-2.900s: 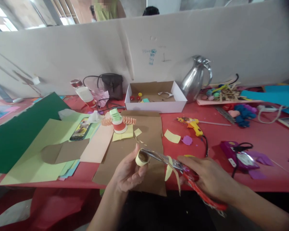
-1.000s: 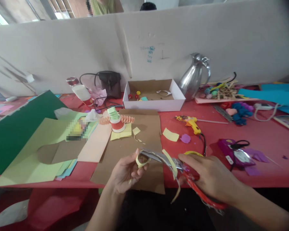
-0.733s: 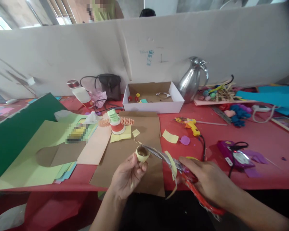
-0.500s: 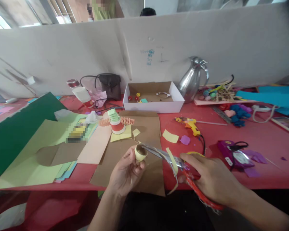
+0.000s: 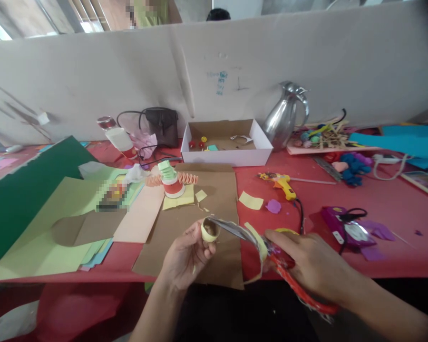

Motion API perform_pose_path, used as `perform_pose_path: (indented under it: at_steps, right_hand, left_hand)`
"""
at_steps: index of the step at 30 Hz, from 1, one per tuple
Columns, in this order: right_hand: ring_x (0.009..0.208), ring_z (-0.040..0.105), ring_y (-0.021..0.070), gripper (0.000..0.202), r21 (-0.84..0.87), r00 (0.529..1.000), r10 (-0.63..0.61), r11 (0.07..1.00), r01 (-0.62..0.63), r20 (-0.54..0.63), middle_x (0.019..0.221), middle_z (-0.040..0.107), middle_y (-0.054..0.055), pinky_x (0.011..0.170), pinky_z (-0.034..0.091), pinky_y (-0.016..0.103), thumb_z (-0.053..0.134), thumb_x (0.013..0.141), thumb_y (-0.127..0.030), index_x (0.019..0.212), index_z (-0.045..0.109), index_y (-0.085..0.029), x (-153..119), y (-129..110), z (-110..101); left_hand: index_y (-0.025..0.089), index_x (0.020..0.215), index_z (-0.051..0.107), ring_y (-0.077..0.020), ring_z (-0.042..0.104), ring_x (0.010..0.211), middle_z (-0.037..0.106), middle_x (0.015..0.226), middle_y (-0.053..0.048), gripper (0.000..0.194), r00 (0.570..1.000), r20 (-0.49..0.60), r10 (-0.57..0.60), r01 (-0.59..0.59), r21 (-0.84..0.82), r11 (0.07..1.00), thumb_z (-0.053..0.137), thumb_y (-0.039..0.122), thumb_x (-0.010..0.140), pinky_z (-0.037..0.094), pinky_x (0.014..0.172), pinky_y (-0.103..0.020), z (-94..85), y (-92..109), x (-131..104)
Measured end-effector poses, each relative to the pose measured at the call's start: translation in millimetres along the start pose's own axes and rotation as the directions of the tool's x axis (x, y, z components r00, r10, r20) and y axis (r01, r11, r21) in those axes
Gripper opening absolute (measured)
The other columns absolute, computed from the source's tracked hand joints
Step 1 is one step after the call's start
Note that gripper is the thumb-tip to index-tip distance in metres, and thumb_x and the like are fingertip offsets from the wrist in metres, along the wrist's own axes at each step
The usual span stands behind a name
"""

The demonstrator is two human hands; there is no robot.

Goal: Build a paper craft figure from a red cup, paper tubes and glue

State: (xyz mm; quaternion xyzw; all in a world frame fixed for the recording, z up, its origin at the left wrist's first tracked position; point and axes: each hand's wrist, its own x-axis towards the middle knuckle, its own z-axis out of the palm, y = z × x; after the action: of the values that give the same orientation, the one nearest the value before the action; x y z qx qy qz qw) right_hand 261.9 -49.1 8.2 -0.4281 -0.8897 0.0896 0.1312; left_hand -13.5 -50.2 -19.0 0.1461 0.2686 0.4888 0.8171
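Between the thumb and fingers of my left hand (image 5: 189, 254) is a small pale-yellow paper cup (image 5: 210, 232), its hollow brown inside facing up. My right hand (image 5: 310, 261) is closed round the red handles of a pair of scissors (image 5: 285, 275). The blades point left, and their tips reach the cup's rim. A thin curled yellow paper strip (image 5: 258, 240) hangs over the blades. Beyond my hands, a red and white paper cup figure (image 5: 173, 187) with a folded green top and orange spring arms stands on a yellow paper piece (image 5: 180, 202).
Brown cardboard (image 5: 217, 190) lies under my hands on the red table (image 5: 395, 204). To the right are a yellow glue gun (image 5: 283, 184) and a purple device (image 5: 345, 228). Coloured paper sheets (image 5: 43, 223) cover the left. A white box (image 5: 226, 158) and a metal jug (image 5: 283, 116) stand behind.
The paper strip has slipped along the blades towards the handles. The scissors have shifted slightly, with their tips still at the cup's rim; my left hand keeps its hold.
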Motion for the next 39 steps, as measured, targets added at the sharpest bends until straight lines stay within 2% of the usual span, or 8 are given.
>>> perform_pose_path:
  at_steps: [8, 12, 16, 22, 31, 35, 39]
  right_hand:
    - [0.064, 0.070, 0.0198, 0.025, -0.004, 1.000, -0.006, 1.000, 0.006, 0.026, 0.080, 0.074, 0.007, 0.057, 0.048, 0.027, 0.052, 0.091, -0.028, 0.113, 0.061, -0.018, -4, 2, 4]
    - [0.068, 0.070, 0.0202, 0.026, -0.007, 0.999, 0.011, 1.000, -0.010, 0.039, 0.086, 0.074, 0.007, 0.058, 0.047, 0.027, 0.053, 0.090, -0.026, 0.114, 0.059, -0.020, 0, 1, 4]
    - [0.074, 0.070, 0.0220, 0.025, -0.021, 1.000, 0.001, 1.000, -0.001, 0.030, 0.090, 0.073, 0.008, 0.059, 0.046, 0.028, 0.056, 0.087, -0.028, 0.111, 0.059, -0.020, 6, 3, 3]
    - [0.069, 0.068, 0.0211, 0.017, 0.005, 0.997, -0.029, 1.000, 0.028, 0.065, 0.082, 0.071, 0.006, 0.058, 0.045, 0.029, 0.054, 0.090, -0.032, 0.102, 0.058, -0.020, 9, 4, 5]
    - [0.070, 0.070, 0.0231, 0.022, -0.024, 0.996, 0.006, 1.000, -0.003, 0.094, 0.084, 0.071, 0.008, 0.059, 0.044, 0.031, 0.055, 0.093, -0.036, 0.105, 0.057, -0.018, 2, 5, 19]
    - [0.071, 0.070, 0.0248, 0.029, -0.031, 0.995, 0.023, 0.999, -0.020, 0.095, 0.085, 0.072, 0.007, 0.059, 0.043, 0.032, 0.053, 0.095, -0.047, 0.104, 0.056, -0.020, 6, 1, 20]
    - [0.075, 0.070, 0.0259, 0.033, -0.024, 0.993, 0.034, 0.999, -0.032, 0.116, 0.090, 0.072, 0.005, 0.059, 0.041, 0.032, 0.054, 0.092, -0.053, 0.104, 0.056, -0.023, 16, -4, 12]
  left_hand:
    - [0.011, 0.089, 0.064, -0.0121, 0.067, 0.058, 0.069, 0.076, -0.009, 0.022, 0.995, -0.041, -0.089, 0.090, 0.026, 0.996, 0.077, 0.024, 0.077, 0.053, 0.050, -0.013, -6.8, 3, 2]
    - [0.012, 0.085, 0.062, -0.0110, 0.066, 0.057, 0.068, 0.074, -0.007, 0.020, 0.990, -0.077, -0.116, 0.119, 0.033, 0.992, 0.076, 0.023, 0.077, 0.052, 0.049, -0.012, -9.1, 5, 3]
    - [0.012, 0.077, 0.060, -0.0102, 0.063, 0.053, 0.067, 0.070, -0.007, 0.025, 0.981, -0.108, -0.164, 0.170, 0.053, 0.984, 0.080, 0.026, 0.072, 0.049, 0.045, -0.011, -7.4, 5, 3]
    - [0.012, 0.074, 0.059, -0.0079, 0.057, 0.047, 0.065, 0.065, -0.007, 0.025, 0.980, -0.116, -0.159, 0.169, 0.081, 0.982, 0.080, 0.026, 0.071, 0.043, 0.038, -0.010, -5.5, 5, 4]
    - [0.012, 0.075, 0.057, -0.0052, 0.054, 0.043, 0.062, 0.063, -0.007, 0.019, 0.972, -0.109, -0.210, 0.215, 0.042, 0.976, 0.070, 0.024, 0.080, 0.038, 0.036, -0.007, -8.6, 6, 4]
    - [0.011, 0.076, 0.058, -0.0051, 0.054, 0.043, 0.062, 0.063, -0.008, 0.017, 0.967, -0.150, -0.205, 0.208, 0.005, 0.978, 0.069, 0.023, 0.081, 0.038, 0.037, -0.007, -13.9, 7, 6]
    - [0.011, 0.076, 0.058, -0.0064, 0.055, 0.044, 0.063, 0.064, -0.009, 0.016, 0.966, -0.153, -0.209, 0.210, -0.009, 0.978, 0.070, 0.022, 0.080, 0.039, 0.037, -0.008, -15.3, 6, 5]
